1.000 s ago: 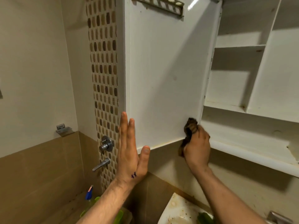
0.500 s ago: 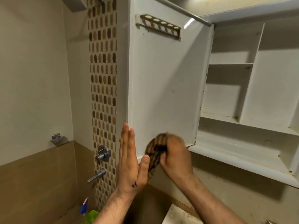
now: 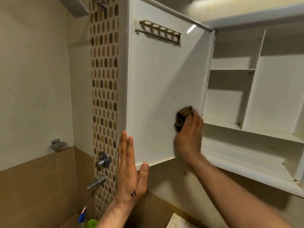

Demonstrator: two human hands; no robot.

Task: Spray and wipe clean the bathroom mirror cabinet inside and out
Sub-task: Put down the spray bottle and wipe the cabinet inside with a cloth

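Gripping a bunched dark cloth (image 3: pixel 181 117), R hand (image 3: pixel 188 139) presses it low on inner face of open door (image 3: pixel 161 83), close to cabinet (image 3: pixel 246 174); L hand (image 3: pixel 130 171), fingers straight, braces free edge; recommend overlapping strokes, firm brace.

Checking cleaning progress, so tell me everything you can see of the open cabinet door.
The cabinet door is a glossy white panel, swung open left of the shelves, inner face showing. A slotted rack sits near its top; specks dot it. The left hand braces its lower outer edge with straight fingers; the right hand presses a dark cloth near the hinge side.
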